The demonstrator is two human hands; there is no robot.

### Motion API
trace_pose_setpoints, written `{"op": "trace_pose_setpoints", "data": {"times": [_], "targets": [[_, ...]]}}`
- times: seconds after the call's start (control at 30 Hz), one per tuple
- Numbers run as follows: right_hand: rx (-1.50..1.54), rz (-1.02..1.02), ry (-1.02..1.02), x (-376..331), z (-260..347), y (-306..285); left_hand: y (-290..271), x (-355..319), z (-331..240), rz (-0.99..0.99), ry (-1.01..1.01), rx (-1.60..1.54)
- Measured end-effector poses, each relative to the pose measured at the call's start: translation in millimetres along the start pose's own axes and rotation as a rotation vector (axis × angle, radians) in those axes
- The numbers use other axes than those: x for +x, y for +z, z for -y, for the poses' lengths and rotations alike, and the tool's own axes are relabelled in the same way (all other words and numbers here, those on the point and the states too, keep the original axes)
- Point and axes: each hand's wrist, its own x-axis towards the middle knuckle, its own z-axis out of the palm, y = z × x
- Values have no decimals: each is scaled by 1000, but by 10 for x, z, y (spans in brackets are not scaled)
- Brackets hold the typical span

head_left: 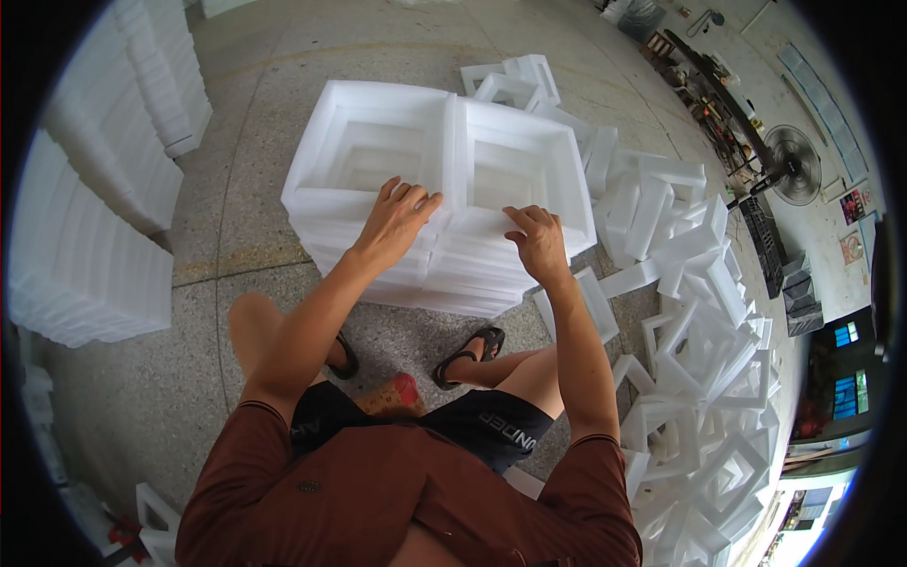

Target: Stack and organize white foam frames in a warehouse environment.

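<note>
In front of me stand two joined stacks of white foam frames, side by side, with rectangular openings that step down inside. My left hand (401, 219) bends its fingers over the near rim of the left foam frame (312, 142), close to the seam between the stacks. On the near rim of the right foam frame (567, 180), my right hand (539, 236) curls its fingers over the edge, thumb apart from them. Whatever lies under my palms is hidden. Both top frames sit level on the layers below.
A large heap of loose foam frames (704, 350) spreads along the right. Tall foam stacks (90, 246) stand at the left. Between my legs is a red and tan seat or box (392, 395), partly hidden. A fan (792, 165) stands by the far right wall.
</note>
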Motion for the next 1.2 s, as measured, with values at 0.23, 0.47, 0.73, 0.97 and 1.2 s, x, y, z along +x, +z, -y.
{"op": "trace_pose_setpoints", "data": {"times": [0.23,0.47,0.73,0.97,1.2], "targets": [[-36,-46,28,-144,44,-192,-8,-21,-58,5,27,-55],[-107,-419,649,-1438,-1334,-458,-317,-179,-175,-147,-23,126],[-271,494,1284,-3638,-1930,1123,-228,-159,-949,-151,115,-89],[-218,517,1342,-3716,-2342,1482,134,-436,-1329,179,220,-181],[-137,511,1484,-4290,-2145,1808,527,-201,-1628,269,265,-340]]}}
